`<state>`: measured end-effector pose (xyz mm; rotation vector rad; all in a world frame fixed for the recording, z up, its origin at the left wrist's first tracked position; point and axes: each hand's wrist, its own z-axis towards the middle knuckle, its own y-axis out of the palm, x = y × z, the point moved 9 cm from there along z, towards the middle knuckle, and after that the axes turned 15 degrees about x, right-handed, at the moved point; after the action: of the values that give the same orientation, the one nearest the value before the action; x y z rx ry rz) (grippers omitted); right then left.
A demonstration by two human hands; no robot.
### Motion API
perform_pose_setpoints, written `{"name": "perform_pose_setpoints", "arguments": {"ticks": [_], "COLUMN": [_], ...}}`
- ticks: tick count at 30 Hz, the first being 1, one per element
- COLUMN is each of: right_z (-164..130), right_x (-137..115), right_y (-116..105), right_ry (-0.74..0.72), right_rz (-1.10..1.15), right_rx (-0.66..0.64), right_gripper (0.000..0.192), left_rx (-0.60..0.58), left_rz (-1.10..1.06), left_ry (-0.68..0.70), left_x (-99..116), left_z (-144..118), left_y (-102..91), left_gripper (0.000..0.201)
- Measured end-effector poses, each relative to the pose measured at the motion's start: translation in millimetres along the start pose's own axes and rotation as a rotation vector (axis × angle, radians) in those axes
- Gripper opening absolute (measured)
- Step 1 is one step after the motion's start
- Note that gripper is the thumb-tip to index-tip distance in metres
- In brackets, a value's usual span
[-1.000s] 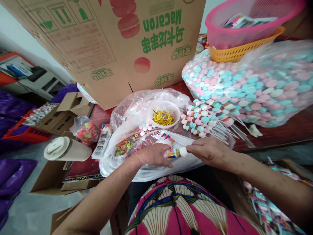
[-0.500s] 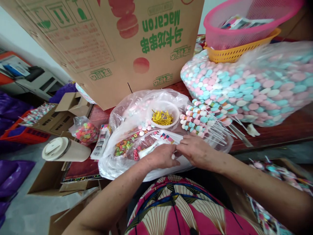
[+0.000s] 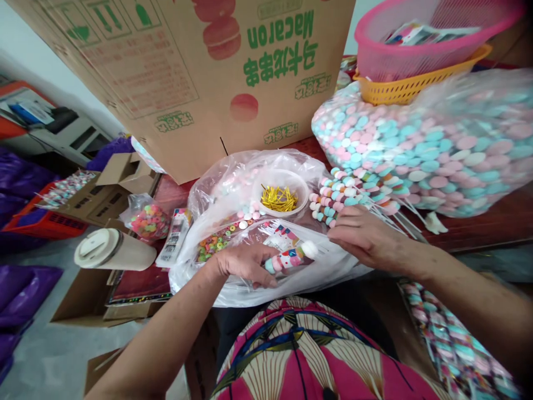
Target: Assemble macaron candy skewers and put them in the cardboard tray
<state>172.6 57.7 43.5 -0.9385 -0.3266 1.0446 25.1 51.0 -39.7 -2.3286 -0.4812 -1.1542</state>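
Note:
My left hand [image 3: 247,265] is closed around the lower end of a candy skewer [image 3: 291,258], its pink, blue and white sweets partly inside a printed wrapper. A white sweet stands out at its far end. My right hand [image 3: 364,236], fingers bent together, is beside a pile of candy skewers [image 3: 331,203]; whatever it may hold is hidden. Printed wrappers [image 3: 283,236] lie just beyond the held skewer. Behind them stands a white bowl [image 3: 303,204] of gold twist ties [image 3: 278,198]. Ring-shaped candies [image 3: 212,244] lie on the plastic bag [image 3: 183,283] near my left hand.
A large carton [image 3: 166,72] stands at the back. At the right are a big bag of pastel sweets [image 3: 437,144] and stacked pink [image 3: 387,61] and yellow baskets [image 3: 400,91]. A lidded cup [image 3: 135,251] lies at the left. Finished-looking skewers [image 3: 458,333] fill a box below right.
My hands were together and have moved apart. My left hand now shows the wrapped candy skewer, while my right hand has shifted right and slightly up towards the pile. The view has shifted slightly.

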Motion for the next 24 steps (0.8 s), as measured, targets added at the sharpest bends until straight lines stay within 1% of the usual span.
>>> {"name": "perform_pose_setpoints", "arguments": {"ticks": [1, 2, 4, 7, 11, 13, 16, 18, 19, 20, 21, 23, 24], "right_z": [1, 3, 5, 7, 11, 13, 17, 20, 21, 22, 22, 20, 17], "right_x": [-3, -5, -8, -12, -18, -21, -22, -20, -18, -16, -12, -3, 2], "right_y": [-5, -8, -13, -16, -8, 1, 15, 18, 17, 16, 15, 16, 17], "right_ry": [-0.013, -0.021, -0.028, -0.039, -0.053, -0.038, -0.008, -0.014, -0.020, -0.019, -0.006, 0.050, 0.087], "right_rz": [0.000, -0.002, -0.011, -0.015, 0.030, 0.087, 0.146, 0.111, 0.080, 0.053, 0.037, 0.050, 0.077], "right_rx": [0.021, 0.041, 0.072, 0.107, 0.088, 0.053, 0.003, 0.007, 0.013, 0.010, -0.007, -0.064, -0.089], "right_gripper": [0.028, 0.027, 0.027, 0.024, 0.024, 0.024, 0.026, 0.027, 0.027, 0.027, 0.026, 0.025, 0.025], "left_rx": [-0.067, -0.098, -0.089, -0.107, -0.164, -0.141, -0.060, 0.014, 0.080, 0.174, 0.296, 0.568, 0.688], "left_rz": [-0.088, -0.150, -0.218, -0.276, -0.305, -0.271, -0.189, -0.085, 0.001, 0.110, 0.231, 0.477, 0.589], "left_ry": [-0.028, -0.039, -0.031, -0.022, -0.018, -0.033, -0.046, -0.001, 0.040, 0.081, 0.109, 0.119, 0.123], "left_x": [0, 2, 5, 8, 5, 1, -1, 3, 6, 8, 10, 13, 15], "left_z": [-3, -4, -2, 3, 8, 12, 17, 20, 21, 22, 22, 16, 11], "left_y": [2.4, 3.5, 4.0, 12.9, 25.3, 25.1, 18.8, 12.8, 8.1, 1.9, -5.7, -19.9, -23.6], "left_gripper": [0.039, 0.039, 0.040, 0.046, 0.056, 0.057, 0.051, 0.048, 0.049, 0.050, 0.053, 0.056, 0.053]}}
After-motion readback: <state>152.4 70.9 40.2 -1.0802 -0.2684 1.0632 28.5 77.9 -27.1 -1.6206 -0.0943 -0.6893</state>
